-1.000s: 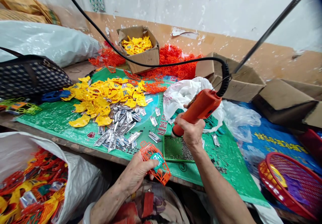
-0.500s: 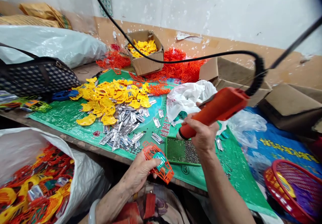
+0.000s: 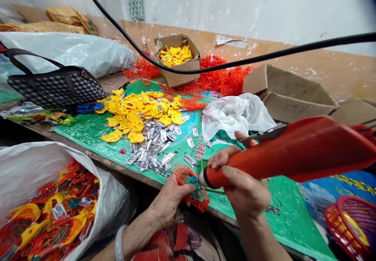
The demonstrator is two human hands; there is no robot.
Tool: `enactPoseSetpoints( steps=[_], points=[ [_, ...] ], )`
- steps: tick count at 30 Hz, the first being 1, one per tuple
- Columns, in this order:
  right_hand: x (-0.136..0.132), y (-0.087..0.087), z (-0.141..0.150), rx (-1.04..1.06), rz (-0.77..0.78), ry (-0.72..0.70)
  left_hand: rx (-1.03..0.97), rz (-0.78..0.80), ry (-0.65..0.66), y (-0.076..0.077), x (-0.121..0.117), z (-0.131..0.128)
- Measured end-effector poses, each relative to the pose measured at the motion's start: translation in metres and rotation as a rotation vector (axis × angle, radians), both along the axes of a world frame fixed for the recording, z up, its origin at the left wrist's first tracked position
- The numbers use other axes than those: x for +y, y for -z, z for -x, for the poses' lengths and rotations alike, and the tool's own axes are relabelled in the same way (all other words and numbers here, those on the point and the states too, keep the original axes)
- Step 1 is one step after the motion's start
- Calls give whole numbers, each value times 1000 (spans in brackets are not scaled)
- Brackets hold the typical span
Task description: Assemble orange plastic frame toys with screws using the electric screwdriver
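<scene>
My left hand (image 3: 170, 200) grips an orange plastic lattice piece (image 3: 192, 188) with a teal insert, held just below the table's front edge. My right hand (image 3: 242, 182) is wrapped round an orange electric screwdriver (image 3: 288, 151) whose tip sits against the teal insert. A black cable (image 3: 241, 62) runs from the tool up and to the left across the view. The green screw tray on the table is mostly hidden behind my right hand.
On the green mat (image 3: 88, 132) lie a heap of yellow plastic pieces (image 3: 138, 112) and silver metal strips (image 3: 152, 143). A white bag (image 3: 53, 202) of finished pieces stands lower left, cardboard boxes (image 3: 179, 59) and orange lattices (image 3: 217, 79) behind, a red basket (image 3: 352, 225) lower right.
My right hand has brought the screwdriver down and toward me, from over the green screw tray to the orange piece. The left hand has kept its hold; the view has shifted left.
</scene>
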State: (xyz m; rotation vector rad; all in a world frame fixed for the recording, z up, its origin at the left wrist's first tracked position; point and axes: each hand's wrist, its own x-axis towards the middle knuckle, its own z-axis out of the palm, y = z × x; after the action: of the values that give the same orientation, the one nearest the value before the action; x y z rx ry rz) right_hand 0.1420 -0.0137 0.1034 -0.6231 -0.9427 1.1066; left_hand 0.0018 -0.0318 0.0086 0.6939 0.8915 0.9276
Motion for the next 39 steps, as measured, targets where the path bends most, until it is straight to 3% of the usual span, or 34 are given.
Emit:
enactPoseSetpoints(
  steps=[16, 28, 35, 37, 39],
  points=[
    [-1, 5, 4, -151, 36, -15, 71, 15, 7, 5, 3, -1],
    [4, 27, 3, -242, 50, -28, 106, 24, -40, 7, 0, -5],
    [7, 19, 0, -215, 33, -98, 87, -17, -41, 1, 1, -4],
    [10, 15, -7, -162, 9, -56, 102, -17, -23, -2, 1, -2],
    [16, 13, -15, -146, -13, 73, 121, -13, -19, -5, 1, 0]
  ],
)
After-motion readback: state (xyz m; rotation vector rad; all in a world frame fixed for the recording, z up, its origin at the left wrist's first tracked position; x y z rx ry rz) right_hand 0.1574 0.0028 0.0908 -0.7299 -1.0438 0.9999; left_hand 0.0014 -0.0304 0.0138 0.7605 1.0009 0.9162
